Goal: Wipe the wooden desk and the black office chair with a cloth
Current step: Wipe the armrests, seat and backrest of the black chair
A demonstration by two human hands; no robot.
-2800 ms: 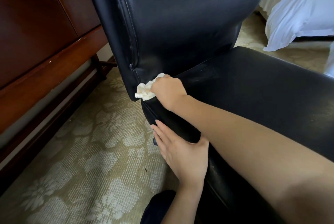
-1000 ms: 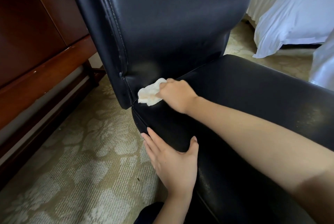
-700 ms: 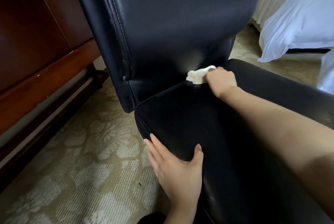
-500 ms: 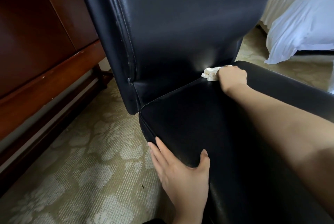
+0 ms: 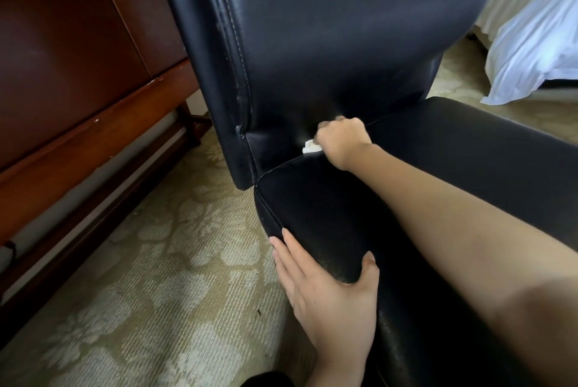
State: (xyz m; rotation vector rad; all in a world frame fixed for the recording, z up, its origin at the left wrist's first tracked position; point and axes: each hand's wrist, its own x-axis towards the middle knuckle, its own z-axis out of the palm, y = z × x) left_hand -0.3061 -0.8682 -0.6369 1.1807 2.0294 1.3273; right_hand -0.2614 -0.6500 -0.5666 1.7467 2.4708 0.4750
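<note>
pressing cloth [image 5: 309, 146] into chair [image 5: 344, 42] crease, right hand [image 5: 342, 139]; left hand [image 5: 328, 296] braces seat.

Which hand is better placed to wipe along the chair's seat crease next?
Right. The right hand grips the cloth at the crease between seat and backrest; the left hand rests flat on the seat's near corner, holding no cloth.

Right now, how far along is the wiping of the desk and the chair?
Done: nothing tells plainly; no surface shows a clear wiped mark. In hand: the right hand grips the cloth in the crease between backrest and seat, while the left hand braces the seat's near corner. Left: likely the rest of backrest and seat; whether the desk is wiped cannot be told.
</note>
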